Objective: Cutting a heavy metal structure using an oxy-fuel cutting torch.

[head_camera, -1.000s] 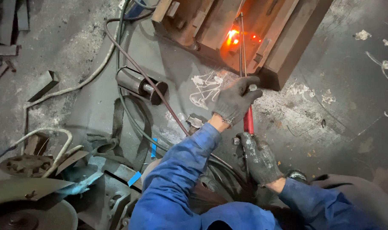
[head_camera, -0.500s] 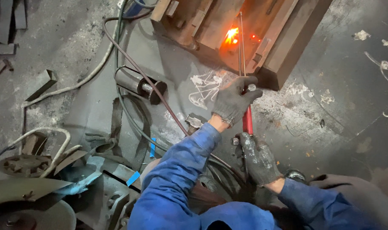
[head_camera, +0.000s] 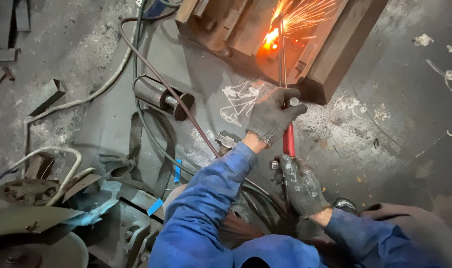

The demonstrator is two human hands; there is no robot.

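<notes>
Torch: a long cutting torch [head_camera: 287, 136] with a red handle and a thin metal tube, running from lower centre up to the top centre of the frame.
Flame: the tip meets a rusty steel block [head_camera: 330, 44] at upper centre, with an orange glow and sparks [head_camera: 298, 12] fanning to the upper right.
Left hand: the left hand [head_camera: 271, 116], in a dark glove, has its fingers closed around the tube just above the red handle.
Right hand: the right hand [head_camera: 301, 184], gloved too, has its fingers wrapped around the lower handle.
Hoses: dark hoses [head_camera: 156, 79] cross the floor at left of centre.
Cylinder: a short metal cylinder [head_camera: 161, 98] lies beside them.
Scrap: metal offcuts [head_camera: 47, 97] at left.
</notes>
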